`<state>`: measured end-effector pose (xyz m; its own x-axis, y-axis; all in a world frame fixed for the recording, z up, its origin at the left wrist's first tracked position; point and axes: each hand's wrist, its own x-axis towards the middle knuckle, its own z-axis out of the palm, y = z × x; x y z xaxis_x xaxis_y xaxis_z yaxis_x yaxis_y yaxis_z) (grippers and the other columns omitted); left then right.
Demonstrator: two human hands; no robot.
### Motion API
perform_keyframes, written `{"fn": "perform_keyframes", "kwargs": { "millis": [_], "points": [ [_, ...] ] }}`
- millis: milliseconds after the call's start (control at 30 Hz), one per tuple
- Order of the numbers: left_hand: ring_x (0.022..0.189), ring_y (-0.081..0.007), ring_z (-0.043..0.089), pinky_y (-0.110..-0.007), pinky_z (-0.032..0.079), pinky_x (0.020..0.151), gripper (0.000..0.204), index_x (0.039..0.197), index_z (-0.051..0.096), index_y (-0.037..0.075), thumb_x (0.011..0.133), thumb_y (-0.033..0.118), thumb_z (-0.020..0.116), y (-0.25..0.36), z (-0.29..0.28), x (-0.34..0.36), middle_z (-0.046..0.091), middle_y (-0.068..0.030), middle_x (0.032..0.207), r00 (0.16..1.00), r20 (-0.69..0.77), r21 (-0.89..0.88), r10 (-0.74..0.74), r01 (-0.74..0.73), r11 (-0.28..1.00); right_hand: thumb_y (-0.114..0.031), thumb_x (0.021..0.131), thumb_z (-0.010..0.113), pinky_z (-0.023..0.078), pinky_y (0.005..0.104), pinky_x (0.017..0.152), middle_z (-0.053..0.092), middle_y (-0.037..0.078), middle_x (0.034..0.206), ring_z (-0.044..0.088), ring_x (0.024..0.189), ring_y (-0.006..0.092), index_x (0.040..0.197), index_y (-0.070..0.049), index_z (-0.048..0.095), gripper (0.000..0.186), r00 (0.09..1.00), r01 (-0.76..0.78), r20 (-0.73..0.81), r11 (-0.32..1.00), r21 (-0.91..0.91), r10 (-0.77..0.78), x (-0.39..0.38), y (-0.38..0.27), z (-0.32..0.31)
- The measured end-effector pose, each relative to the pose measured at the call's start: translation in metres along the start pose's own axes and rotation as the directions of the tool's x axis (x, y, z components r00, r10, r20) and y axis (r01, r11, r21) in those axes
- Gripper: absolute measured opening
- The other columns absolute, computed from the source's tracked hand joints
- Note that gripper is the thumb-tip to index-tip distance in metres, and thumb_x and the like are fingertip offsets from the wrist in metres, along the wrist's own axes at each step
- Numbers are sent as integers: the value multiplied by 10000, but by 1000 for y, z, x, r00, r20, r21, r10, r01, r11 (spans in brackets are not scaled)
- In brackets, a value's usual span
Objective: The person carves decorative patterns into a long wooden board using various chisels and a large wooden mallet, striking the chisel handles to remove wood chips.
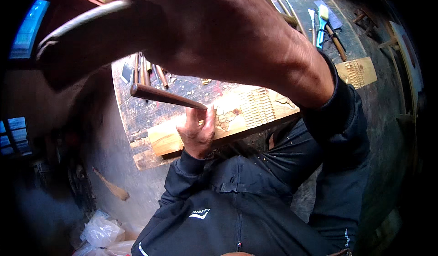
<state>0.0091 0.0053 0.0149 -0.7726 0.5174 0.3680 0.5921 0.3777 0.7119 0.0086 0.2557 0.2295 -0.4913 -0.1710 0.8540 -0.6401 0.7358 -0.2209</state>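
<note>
My left hand (199, 130) is closed around the lower part of a carving chisel (166, 96). The chisel's dark wooden handle slants up to the left; its blade is hidden by my fingers. Underneath lies a pale wooden board (166, 137), with a flower pattern beside my hand and rows of small carved scales farther right. Close to the camera, my right hand (159, 23) is raised above the bench, its fingers mostly hidden. From it a thick, rounded wooden mallet (84, 39) sticks out to the left, above the chisel's handle and apart from it.
The worn workbench (141, 114) carries several wooden-handled tools (146, 71) at its left. A blue-handled brush (322, 21) and another handled tool (336, 41) lie at the far right, near a second carved board (365, 71). Plastic bags (102, 231) lie on the floor, lower left.
</note>
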Motion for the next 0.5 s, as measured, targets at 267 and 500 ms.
{"fn": "perform_keyframes", "kwargs": {
  "millis": [267,500],
  "points": [
    [790,-232,792,-337,595,706,249,1153,690,13,922,32,783,2,4,2,769,-159,854,998,5,-1,57,-57,998,-27,847,755,536,425,662,648,128,876,656,721,297,1105,-37,585,310,1000,-12,10,975,-223,15,-3,-27,3],
    [788,-224,792,-338,611,719,224,1140,698,1,941,29,797,1,1,-1,788,-166,896,998,22,-2,58,-58,998,-43,854,834,604,413,830,739,135,1077,742,922,296,1308,-39,625,500,981,17,174,861,-509,84,-19,-46,-3]
  ]
}}
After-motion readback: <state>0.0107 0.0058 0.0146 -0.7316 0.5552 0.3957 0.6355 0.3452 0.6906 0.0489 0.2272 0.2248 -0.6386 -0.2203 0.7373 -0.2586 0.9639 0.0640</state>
